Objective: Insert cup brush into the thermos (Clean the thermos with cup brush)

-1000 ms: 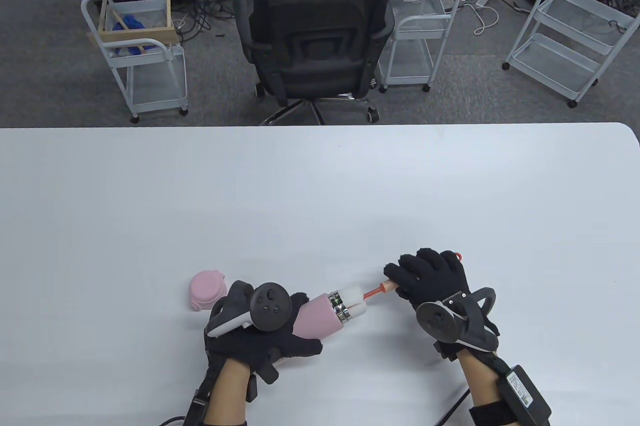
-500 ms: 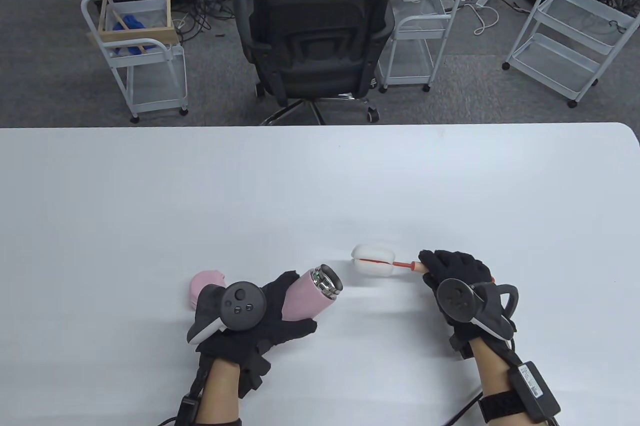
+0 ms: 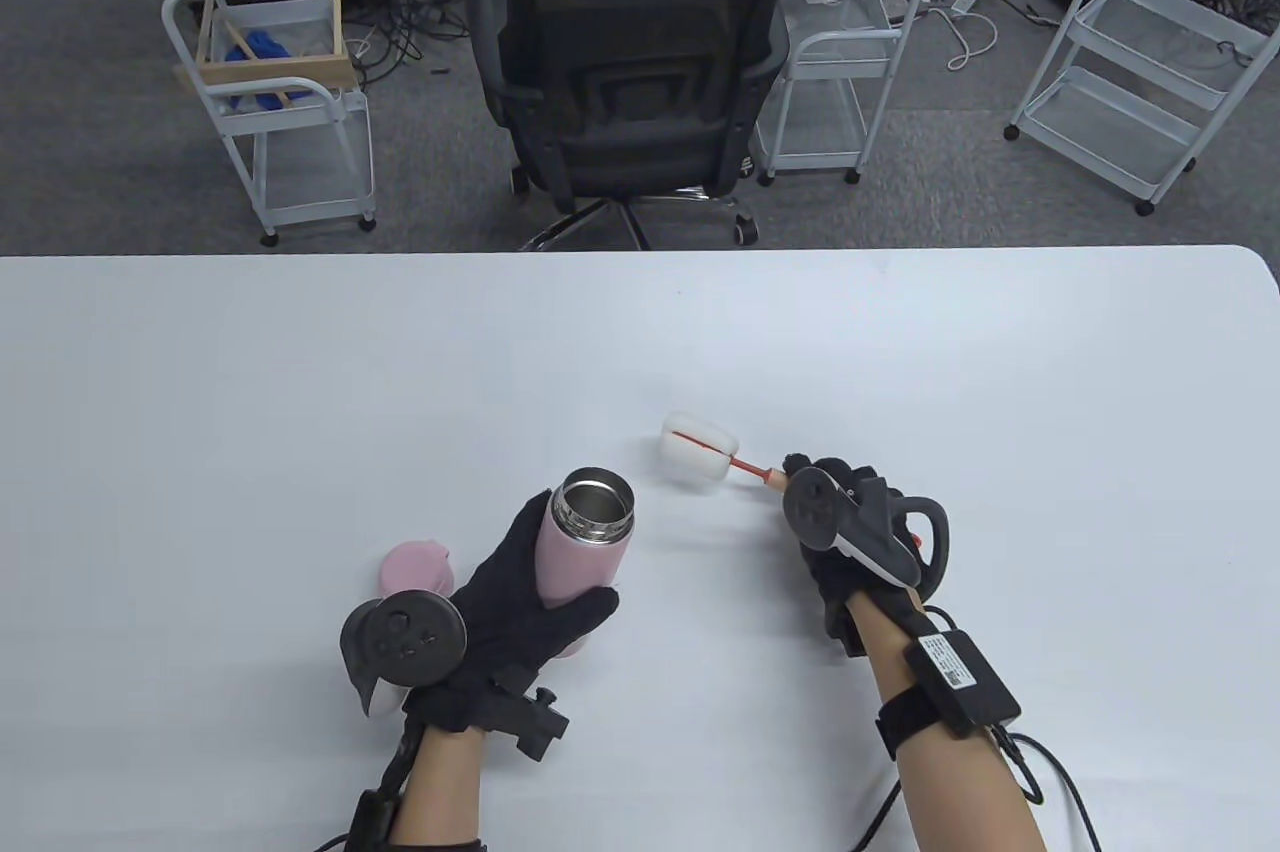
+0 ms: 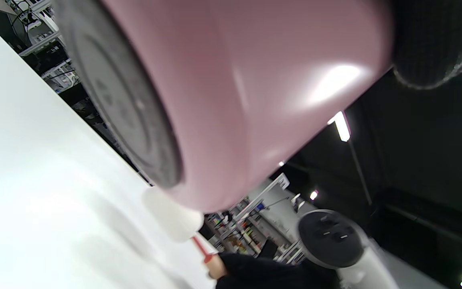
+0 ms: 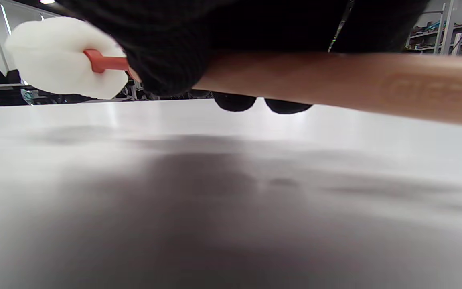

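My left hand (image 3: 520, 607) grips a pink thermos (image 3: 580, 547) around its body and holds it nearly upright, its open steel mouth (image 3: 594, 499) facing up. Its pink base fills the left wrist view (image 4: 223, 92). My right hand (image 3: 840, 532) grips the wooden handle (image 5: 335, 82) of the cup brush. The brush's white sponge head (image 3: 698, 445) on a red stem points up-left, outside the thermos and to the right of its mouth, a little above the table. The sponge also shows in the right wrist view (image 5: 60, 56).
The pink thermos lid (image 3: 412, 569) lies on the white table (image 3: 640, 342) left of my left hand. Beyond the table's far edge stand a black office chair (image 3: 640, 82) and white wire carts (image 3: 270, 112).
The brush came out of the thermos and moved away up-right. My left hand turned the thermos from lying sideways to nearly upright with its mouth up. My right hand rotated and moved up.
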### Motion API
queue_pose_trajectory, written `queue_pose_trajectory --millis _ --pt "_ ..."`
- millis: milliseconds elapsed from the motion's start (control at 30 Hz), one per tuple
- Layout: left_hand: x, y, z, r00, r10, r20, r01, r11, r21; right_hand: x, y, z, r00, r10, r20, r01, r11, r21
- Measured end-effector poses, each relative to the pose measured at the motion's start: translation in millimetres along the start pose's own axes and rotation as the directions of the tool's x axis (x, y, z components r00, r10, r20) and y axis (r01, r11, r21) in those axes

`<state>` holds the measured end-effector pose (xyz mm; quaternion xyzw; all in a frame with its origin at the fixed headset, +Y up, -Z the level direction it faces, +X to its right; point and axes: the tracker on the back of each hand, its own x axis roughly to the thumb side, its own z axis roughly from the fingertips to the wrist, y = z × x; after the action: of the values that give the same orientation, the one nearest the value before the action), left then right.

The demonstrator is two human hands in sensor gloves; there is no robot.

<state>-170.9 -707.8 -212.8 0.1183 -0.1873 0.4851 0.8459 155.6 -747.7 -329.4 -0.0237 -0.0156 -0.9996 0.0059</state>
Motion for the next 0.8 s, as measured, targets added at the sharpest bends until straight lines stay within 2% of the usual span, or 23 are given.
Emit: queue_pose_trajectory --millis 167,267,500,700,800 --pt "2.7 4.3 1.8 0.993 0.11 0.03 -0.112 0.991 0.079 12.7 8.3 -17.5 0.998 0.035 -0.057 -0.033 0.999 0.042" --pt "5.9 5.8 3.2 0.989 0.137 0.048 -0.141 0.985 0.094 18.4 12.9 -21.8 0.994 0.083 -0.065 -0.078 0.994 0.074" --pt "6.1 3.1 2.9 0.992 0.114 0.048 -0.118 0.989 0.088 23.4 15.8 -20.1 0.988 0.14 -0.067 -0.137 0.989 0.054" --pt "6.1 3.5 2.6 0.992 0.123 0.038 -0.126 0.989 0.08 20.6 15.3 -18.6 0.992 0.107 -0.065 -0.103 0.992 0.069" --pt "5.9 3.3 2.2 0.992 0.12 0.038 -0.123 0.99 0.075 16.8 7.3 -13.4 0.996 0.076 -0.054 -0.074 0.996 0.049"
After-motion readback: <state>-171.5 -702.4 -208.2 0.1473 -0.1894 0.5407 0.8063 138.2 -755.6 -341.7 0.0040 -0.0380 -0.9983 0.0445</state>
